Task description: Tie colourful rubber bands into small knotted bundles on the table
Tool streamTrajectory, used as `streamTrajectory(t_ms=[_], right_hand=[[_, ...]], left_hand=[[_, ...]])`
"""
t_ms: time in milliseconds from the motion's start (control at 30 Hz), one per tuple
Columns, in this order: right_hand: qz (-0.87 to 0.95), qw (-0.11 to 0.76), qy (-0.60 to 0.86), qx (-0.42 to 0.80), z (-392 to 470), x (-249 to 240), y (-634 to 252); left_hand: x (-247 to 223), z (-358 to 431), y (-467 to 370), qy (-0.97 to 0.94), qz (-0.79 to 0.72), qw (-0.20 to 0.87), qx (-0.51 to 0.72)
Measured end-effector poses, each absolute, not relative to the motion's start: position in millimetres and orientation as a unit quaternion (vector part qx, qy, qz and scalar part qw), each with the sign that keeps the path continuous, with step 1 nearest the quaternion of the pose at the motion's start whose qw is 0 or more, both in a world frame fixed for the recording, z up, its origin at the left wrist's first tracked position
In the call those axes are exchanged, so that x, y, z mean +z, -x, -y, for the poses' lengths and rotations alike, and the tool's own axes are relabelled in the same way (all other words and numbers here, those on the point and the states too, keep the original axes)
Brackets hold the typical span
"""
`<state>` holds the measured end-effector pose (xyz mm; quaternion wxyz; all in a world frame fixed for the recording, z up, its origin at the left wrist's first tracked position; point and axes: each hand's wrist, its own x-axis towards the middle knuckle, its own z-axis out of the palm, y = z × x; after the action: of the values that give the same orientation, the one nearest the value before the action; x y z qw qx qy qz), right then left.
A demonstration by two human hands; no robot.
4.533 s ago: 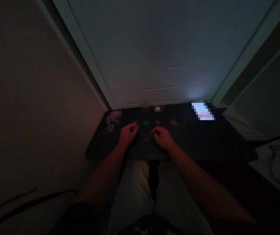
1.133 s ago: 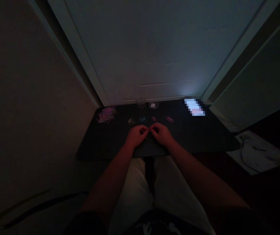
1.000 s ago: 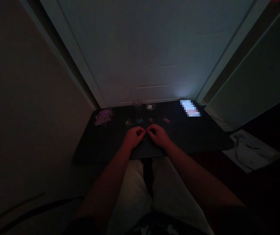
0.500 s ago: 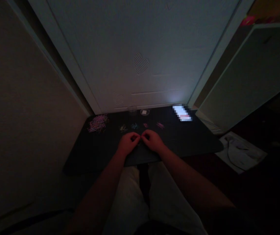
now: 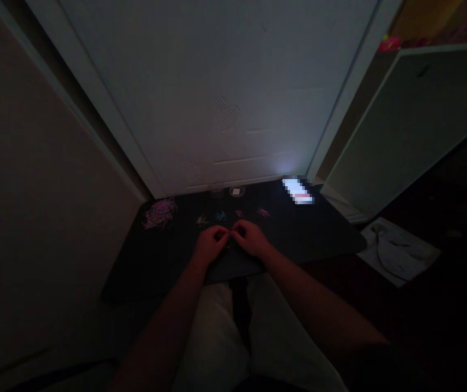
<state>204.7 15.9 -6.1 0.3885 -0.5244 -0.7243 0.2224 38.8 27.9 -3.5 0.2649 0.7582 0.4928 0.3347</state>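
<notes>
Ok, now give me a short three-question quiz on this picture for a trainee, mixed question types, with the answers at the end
1. True or false: the glowing panel is at the left end of the dark table, as seen in the picture.

2. Which colour is the small pile just to the right of the yellowish pile?
A) green
B) blue
C) white

3. Fill in the blank: the left hand and the right hand are held close ____, over the table.

Key: 1. False, it is toward the right end. 2. B. 3. together.
</notes>
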Motion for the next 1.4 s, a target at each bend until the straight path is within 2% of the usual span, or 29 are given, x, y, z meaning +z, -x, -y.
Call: streamTrajectory(t_ms=[800,1133,1400], right_hand=[[0.726,0.411,0.504,0.222,-16.9,-10.7,-208.3],[0.712,0.424,0.495,0.260,-15.4,-10.5,-210.2],[0.719,0.426,0.501,0.226,-16.4,-10.2,-209.4]], left_hand=[[-2.8,-25.8,-39.5,-0.752,-0.499,0.277,0.329],[-0.9,-24.5,-40.3,-0.755,-0.502,0.266,0.326],[-1.3,-24.5,-40.2,-0.751,-0.505,0.270,0.329]])
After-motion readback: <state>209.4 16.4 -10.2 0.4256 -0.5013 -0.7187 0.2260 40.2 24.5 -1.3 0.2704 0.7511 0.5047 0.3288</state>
